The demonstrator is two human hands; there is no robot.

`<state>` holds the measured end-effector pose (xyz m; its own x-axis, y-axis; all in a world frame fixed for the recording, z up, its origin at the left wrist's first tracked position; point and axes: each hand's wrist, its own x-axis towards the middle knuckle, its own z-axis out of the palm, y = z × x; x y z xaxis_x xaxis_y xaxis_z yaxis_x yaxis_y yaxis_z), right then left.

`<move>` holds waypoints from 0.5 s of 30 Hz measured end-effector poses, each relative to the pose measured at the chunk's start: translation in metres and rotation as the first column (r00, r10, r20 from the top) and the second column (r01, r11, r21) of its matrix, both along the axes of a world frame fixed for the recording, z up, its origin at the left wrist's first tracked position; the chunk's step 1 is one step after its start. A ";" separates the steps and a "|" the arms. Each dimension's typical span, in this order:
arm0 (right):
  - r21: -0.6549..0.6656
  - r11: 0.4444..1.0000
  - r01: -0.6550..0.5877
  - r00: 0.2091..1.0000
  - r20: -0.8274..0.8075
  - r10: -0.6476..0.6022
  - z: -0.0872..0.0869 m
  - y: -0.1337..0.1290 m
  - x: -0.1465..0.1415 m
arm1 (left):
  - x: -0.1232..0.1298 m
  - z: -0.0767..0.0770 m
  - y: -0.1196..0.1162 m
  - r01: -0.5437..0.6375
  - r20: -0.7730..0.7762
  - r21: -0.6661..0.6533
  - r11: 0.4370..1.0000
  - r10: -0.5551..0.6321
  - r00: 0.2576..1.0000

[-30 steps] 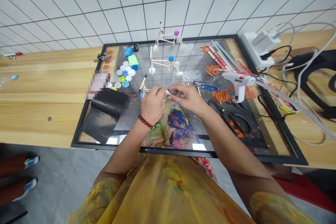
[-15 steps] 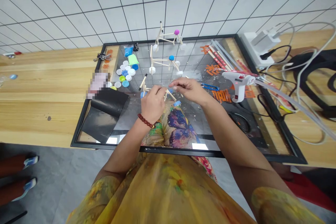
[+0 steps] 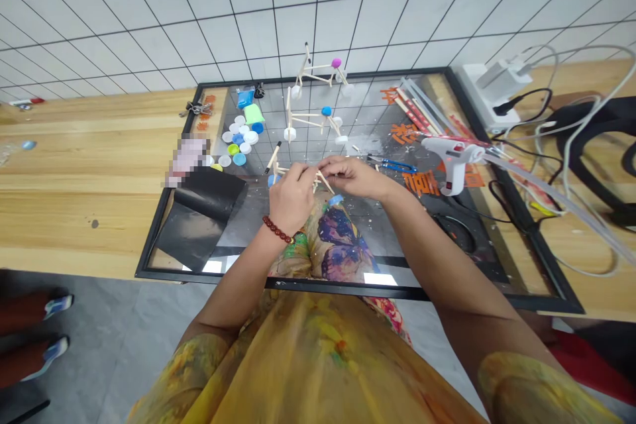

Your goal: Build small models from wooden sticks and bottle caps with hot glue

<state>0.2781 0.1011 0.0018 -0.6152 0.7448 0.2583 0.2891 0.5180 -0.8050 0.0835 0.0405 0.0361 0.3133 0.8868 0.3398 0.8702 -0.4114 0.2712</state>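
Over the glass panel, my left hand (image 3: pixel 291 197) is closed around a small tricycle model of wooden sticks (image 3: pixel 325 181). A black-tipped crosspiece (image 3: pixel 273 157) sticks out to its left, and a blue bottle cap (image 3: pixel 336 199) sits as a wheel at its lower right. My right hand (image 3: pixel 355 177) is closed at the model's right end, its fingertips meeting the sticks beside my left hand. Whatever lies between the right fingertips is hidden. Farther back stand two similar models, one with a blue ball (image 3: pixel 326 110), one with a pink ball (image 3: pixel 336 63).
Several bottle caps (image 3: pixel 239 159) and black sheets (image 3: pixel 199 218) lie left. At right are blue-handled pliers (image 3: pixel 397 165), a glue gun (image 3: pixel 454 159) with cables, and a power strip (image 3: pixel 479 89). A black-framed glass panel (image 3: pixel 348 288) covers the wooden table (image 3: pixel 89 179).
My right hand has moved slightly down and left, its fingertips now against the sticks. The left hand keeps its hold on the model. More of the pliers shows.
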 end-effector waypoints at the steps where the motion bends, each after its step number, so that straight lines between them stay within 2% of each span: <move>1: 0.005 1.000 0.013 1.000 -0.003 -0.013 -0.002 0.000 0.000 | 0.000 0.000 0.000 -0.002 -0.001 0.000 1.000 0.002 1.000; 7: 0.088 0.986 0.142 0.990 -0.012 -0.141 -0.008 -0.004 0.001 | -0.002 0.001 0.000 -0.039 0.005 0.002 0.999 0.039 0.999; 15: 0.155 0.956 0.248 0.969 -0.022 -0.247 -0.005 -0.019 -0.001 | -0.003 -0.002 0.003 -0.064 0.048 0.010 0.998 0.064 0.997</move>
